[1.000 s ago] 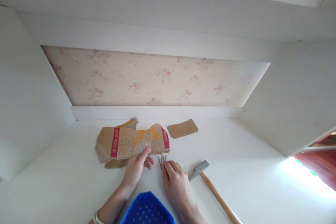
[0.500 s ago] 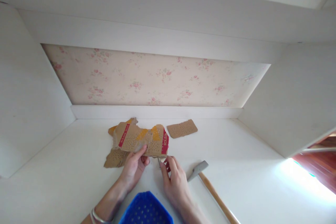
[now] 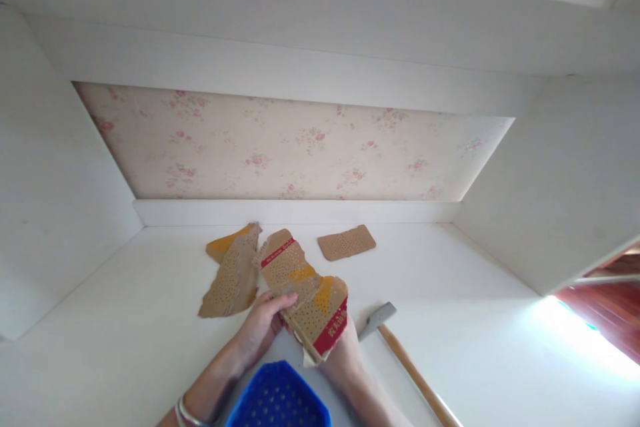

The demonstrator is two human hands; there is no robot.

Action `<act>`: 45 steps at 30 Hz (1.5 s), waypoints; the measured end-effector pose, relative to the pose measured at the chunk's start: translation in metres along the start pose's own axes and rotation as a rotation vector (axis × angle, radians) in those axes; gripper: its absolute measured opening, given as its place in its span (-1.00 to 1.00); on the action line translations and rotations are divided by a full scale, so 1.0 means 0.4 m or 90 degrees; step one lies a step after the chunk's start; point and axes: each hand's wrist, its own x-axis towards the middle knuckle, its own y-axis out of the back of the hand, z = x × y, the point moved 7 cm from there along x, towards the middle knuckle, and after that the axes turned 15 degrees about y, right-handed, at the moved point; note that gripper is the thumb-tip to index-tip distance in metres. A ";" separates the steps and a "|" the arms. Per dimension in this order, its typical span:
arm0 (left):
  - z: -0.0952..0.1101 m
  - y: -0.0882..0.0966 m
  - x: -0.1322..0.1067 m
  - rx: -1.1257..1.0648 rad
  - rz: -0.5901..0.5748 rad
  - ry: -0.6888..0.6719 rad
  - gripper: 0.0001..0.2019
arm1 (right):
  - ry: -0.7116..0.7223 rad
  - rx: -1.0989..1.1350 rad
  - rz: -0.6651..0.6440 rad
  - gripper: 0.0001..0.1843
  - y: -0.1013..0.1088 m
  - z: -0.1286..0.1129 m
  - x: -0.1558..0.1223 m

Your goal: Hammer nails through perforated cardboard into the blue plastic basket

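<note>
- Dotted cardboard [image 3: 306, 290], printed red and orange, slants above the worktop [image 3: 465, 307], between the person's hands.
- Left hand [image 3: 262, 325]: fingers clamped on its edge, thumb across the printed face.
- Right hand [image 3: 344, 355]: behind the cardboard's red-banded near end; its fingers are hidden, so whether they are apart or together cannot be told.
- Pale band [image 3: 181, 411] around the left wrist.
- Blue container [image 3: 256, 381] between the forearms.
- Hammer [image 3: 411, 365], wooden-handled, lying beside the right hand.
- Torn scraps [image 3: 231, 280] lying beyond the left hand.
- Small cardboard rectangle [image 3: 347, 243] farther back.
</note>
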 end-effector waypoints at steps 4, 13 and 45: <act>0.008 0.009 0.005 -0.042 -0.005 -0.005 -0.71 | 0.061 -0.045 -0.065 -0.67 -0.019 0.003 -0.008; -0.015 0.019 0.010 0.016 0.035 0.004 -0.76 | 0.138 -0.128 -0.126 -0.82 -0.026 -0.010 -0.006; 0.007 0.002 -0.004 -0.054 0.007 0.022 -0.70 | 0.141 -0.075 -0.117 -0.67 -0.025 -0.013 -0.013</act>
